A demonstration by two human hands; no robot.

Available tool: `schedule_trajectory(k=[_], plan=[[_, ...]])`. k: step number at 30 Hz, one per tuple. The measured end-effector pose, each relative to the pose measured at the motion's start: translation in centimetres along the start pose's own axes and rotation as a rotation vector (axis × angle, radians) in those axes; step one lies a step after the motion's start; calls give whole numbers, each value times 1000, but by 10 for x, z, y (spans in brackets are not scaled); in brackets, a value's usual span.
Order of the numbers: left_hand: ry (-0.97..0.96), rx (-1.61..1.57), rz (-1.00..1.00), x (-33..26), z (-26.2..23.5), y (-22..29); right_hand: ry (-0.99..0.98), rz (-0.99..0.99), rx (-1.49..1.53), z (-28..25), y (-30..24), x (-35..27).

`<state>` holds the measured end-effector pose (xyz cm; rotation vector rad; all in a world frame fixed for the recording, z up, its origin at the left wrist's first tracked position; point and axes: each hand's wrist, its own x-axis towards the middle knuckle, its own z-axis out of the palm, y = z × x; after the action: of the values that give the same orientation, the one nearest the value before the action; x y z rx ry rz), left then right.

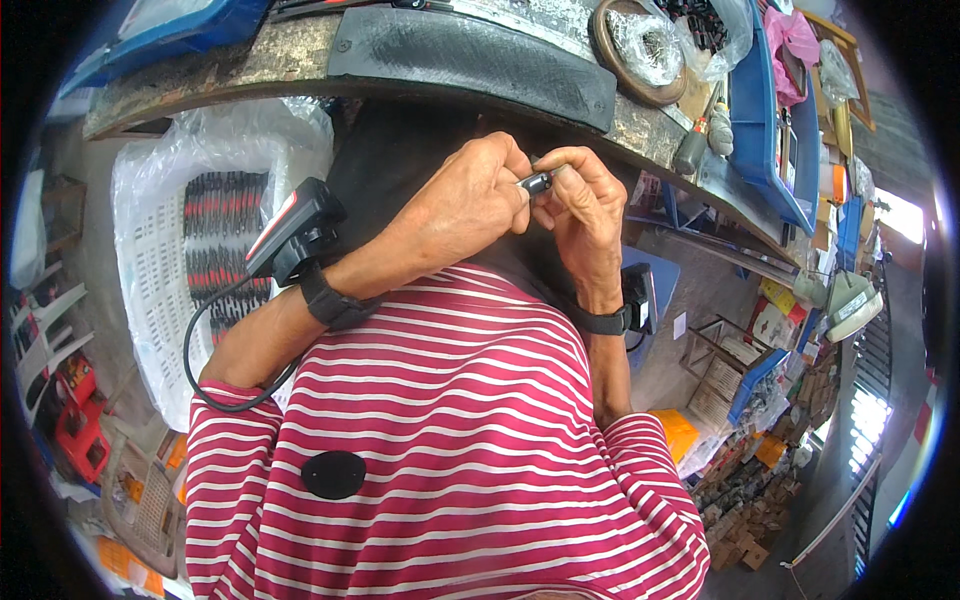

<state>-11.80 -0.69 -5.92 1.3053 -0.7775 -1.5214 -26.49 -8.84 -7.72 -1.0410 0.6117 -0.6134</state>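
Close to the bench edge, my two hands meet around a small black cylindrical part (536,184) with a shiny end. My left hand (478,192) pinches one end between thumb and fingers. On the other side my right hand (584,200) has its thumb and forefinger closed on the part. The fingers cover much of it, so its exact kind does not show. Just beyond the hands, a dark plate (470,65) lies along the front of the worn workbench (230,62).
A white plastic basket (150,250), lined with clear film, holds rows of black-and-red items at my left. On the bench's right are a round brown-rimmed tray (608,50), a screwdriver (692,146) and a blue bin (770,165). A blue tray (190,35) sits far left.
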Motion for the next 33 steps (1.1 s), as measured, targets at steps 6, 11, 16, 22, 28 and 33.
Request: schedule_trajectory(k=[6,11,16,22,28,33], plan=[[26,22,32,-1,1,-4,5,2,-141,1,1,-1],[77,63,55,-2,5,-9,33,-38,-298,2,5,-3],[74,90,42,-3,5,-6,11,-56,-299,4,3,-5],[16,63,63,-9,-5,8,-110,-46,-347,7,-24,-3],[-79,-18,55,-8,-17,19,-323,-368,-1019,15,-57,8],[-123,-62,2,-7,-30,29,-394,-658,-1354,28,-68,22]])
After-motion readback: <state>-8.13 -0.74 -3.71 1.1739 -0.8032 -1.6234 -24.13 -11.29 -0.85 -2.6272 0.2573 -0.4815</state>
